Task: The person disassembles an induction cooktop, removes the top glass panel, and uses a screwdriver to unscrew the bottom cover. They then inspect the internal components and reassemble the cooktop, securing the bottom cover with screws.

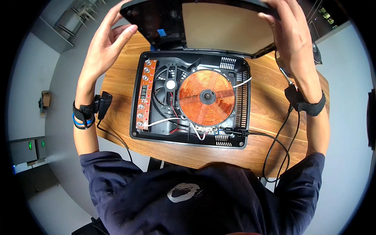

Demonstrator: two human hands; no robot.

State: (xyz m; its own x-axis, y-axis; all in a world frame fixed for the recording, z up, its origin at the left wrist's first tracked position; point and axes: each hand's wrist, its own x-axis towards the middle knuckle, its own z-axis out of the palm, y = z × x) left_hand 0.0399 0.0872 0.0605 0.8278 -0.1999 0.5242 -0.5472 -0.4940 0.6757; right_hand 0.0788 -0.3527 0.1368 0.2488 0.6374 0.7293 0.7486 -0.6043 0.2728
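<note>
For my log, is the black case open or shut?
Open: left hand and right hand hold its lid up, exposing the coil.

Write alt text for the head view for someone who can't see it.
A person's left hand and right hand hold a raised black cover at the far side of an opened black appliance on a wooden table. Inside are a copper coil, a fan and an orange circuit board.
</note>
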